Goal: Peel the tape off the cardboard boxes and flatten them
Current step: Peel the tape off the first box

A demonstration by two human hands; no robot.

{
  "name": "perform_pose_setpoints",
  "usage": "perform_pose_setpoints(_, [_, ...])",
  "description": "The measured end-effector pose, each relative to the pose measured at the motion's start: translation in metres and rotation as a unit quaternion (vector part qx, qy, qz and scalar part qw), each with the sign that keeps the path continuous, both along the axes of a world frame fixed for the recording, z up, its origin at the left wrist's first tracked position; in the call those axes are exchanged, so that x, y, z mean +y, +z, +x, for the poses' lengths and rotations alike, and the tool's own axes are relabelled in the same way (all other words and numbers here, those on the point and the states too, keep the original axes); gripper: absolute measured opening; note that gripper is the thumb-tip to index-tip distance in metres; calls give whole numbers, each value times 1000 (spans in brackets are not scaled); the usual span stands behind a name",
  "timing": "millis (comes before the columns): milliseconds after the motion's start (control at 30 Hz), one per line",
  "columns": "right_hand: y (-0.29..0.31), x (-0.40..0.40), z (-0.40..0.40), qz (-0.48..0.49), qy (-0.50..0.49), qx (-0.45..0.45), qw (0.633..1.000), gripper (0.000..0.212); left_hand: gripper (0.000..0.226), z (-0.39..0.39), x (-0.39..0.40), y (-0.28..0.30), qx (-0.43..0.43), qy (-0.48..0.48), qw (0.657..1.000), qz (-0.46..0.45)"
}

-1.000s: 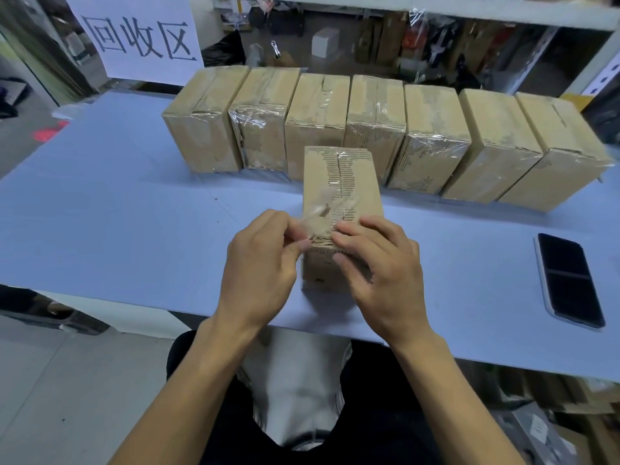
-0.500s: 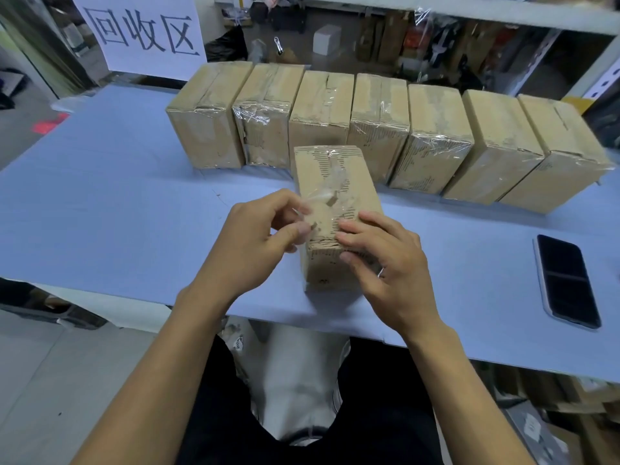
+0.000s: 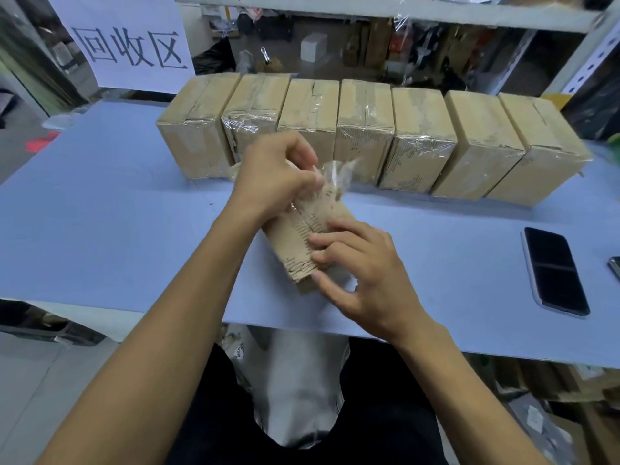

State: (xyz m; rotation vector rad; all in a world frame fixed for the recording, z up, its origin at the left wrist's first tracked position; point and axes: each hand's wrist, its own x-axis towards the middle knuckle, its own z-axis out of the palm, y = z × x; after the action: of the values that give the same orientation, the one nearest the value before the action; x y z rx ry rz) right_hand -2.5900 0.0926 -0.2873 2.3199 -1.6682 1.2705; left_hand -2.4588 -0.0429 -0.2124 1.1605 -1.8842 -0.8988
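Observation:
A small cardboard box [image 3: 295, 239] lies on the blue table [image 3: 100, 213] just in front of me, turned slightly to the left. My left hand [image 3: 275, 172] pinches a strip of clear tape [image 3: 335, 176] lifted off the box's top at its far end. My right hand [image 3: 362, 276] holds the near end of the box, fingers pressed on its top and thumb down its side. The torn paper track where the tape came off runs along the lid.
Several taped cardboard boxes [image 3: 419, 142] stand in a row across the back of the table. A dark phone [image 3: 553, 270] lies at the right, another device [image 3: 615, 268] at the edge. A white sign [image 3: 127, 41] hangs at the back left; shelving stands behind.
My left hand has pulled the tape strip away from me along the lid, peeling it up to the far end. The box has turned slightly left under my right hand.

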Motion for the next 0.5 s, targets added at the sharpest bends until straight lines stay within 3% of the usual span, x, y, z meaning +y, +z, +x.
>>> perform_pose_setpoints(133, [-8,-1,-3,0,-31,-32,999,36,26,-17,1,-7,-134,-58,984,-100])
perform_pose_setpoints(333, [-13,-12,7,-13,-55,-52,997,43,5,-1,10,-14,-191,-118,960,-168])
perform_pose_setpoints(500, [-14,-25,0,-19,-26,-77,996,42,27,20,17,-11,-206,-161,961,-88])
